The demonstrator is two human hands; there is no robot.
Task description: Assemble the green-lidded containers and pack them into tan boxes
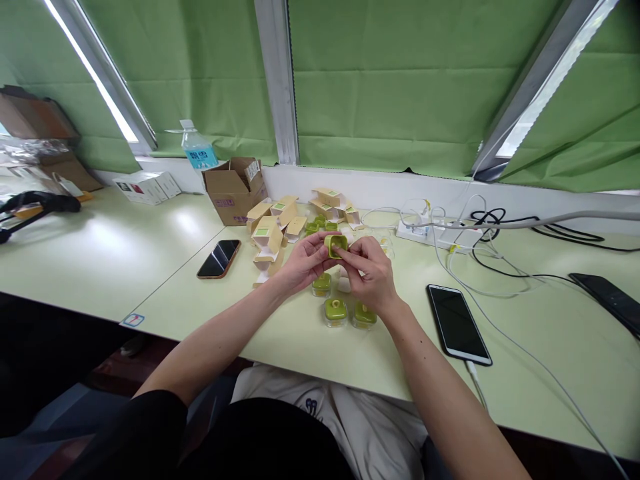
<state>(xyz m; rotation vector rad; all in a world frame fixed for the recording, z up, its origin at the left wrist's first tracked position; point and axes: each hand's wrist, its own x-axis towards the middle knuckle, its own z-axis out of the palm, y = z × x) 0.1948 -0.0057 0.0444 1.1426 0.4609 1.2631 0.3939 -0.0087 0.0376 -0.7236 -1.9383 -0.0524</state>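
Note:
Both my hands are raised over the pale green table (125,267), holding one small green square lid (336,245) between them. My left hand (304,261) grips its left side with curled fingers. My right hand (367,273) pinches its right side. Below the hands, three small clear containers with green lids (336,311) stand on the table. Further back lie several opened tan cartons (273,230) and more green lids (317,224).
A dark phone (219,259) lies to the left and a second phone (457,323) on a charging cable to the right. A brown cardboard box (233,190), water bottle (199,150), power strip (425,232) and tangled cables (500,267) line the back.

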